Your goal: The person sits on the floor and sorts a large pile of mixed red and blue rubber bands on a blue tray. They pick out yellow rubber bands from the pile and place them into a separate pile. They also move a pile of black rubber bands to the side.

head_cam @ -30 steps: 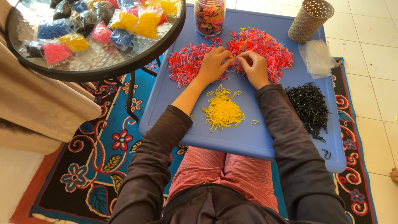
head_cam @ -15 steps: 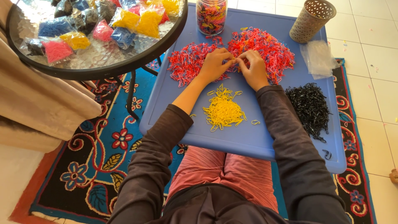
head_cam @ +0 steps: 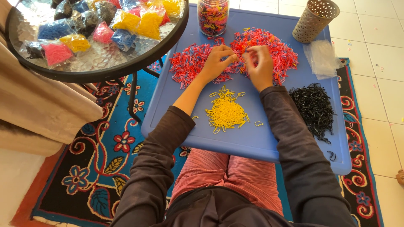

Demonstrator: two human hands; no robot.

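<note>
Both hands work at the mixed pile of rubber bands (head_cam: 269, 50) on the blue desk (head_cam: 252, 138). The left hand (head_cam: 215, 64) pinches a few bands at the pile's near-left edge; the right hand (head_cam: 259, 67) rests on the pile, fingers curled, grip unclear. Yellow bands (head_cam: 226, 111) lie nearer the person.

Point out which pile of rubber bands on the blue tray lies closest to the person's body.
The yellow pile, lying between the forearms on the blue tray. The red pile and mixed pile lie farther away; the black pile sits off to the right.
</note>
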